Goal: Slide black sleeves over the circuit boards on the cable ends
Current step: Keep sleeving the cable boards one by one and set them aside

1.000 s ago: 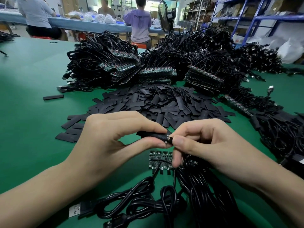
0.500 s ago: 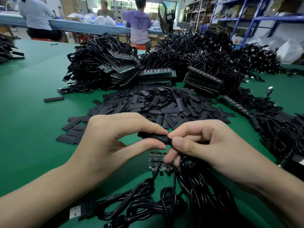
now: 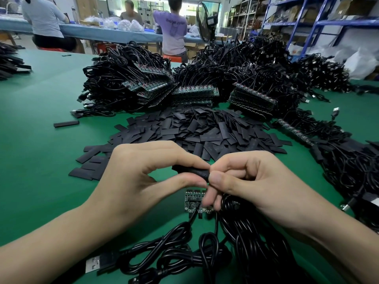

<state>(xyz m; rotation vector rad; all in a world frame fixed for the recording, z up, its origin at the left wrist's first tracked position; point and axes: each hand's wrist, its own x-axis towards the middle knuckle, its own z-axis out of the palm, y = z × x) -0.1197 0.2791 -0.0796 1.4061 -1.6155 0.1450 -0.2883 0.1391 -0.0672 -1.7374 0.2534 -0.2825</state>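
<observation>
My left hand (image 3: 135, 179) pinches a black sleeve (image 3: 192, 170) between thumb and forefinger, just above the green table. My right hand (image 3: 252, 181) meets it at the sleeve's right end, thumb and forefinger pinching there; what it holds inside is hidden. Below the hands lies a small panel of circuit boards (image 3: 193, 200) with black cables (image 3: 184, 249) running toward me. A loose heap of flat black sleeves (image 3: 196, 130) lies just beyond my hands.
Big piles of cables with circuit board strips (image 3: 194, 95) fill the far middle and right of the green table (image 3: 41, 140). A single sleeve (image 3: 66, 124) lies apart at the left. A USB plug (image 3: 93, 264) lies near the front edge. Three people are at a far bench.
Both hands stay pinched together on the sleeve. My right thumb has crept slightly left against the sleeve's end; the view has shifted a little.
</observation>
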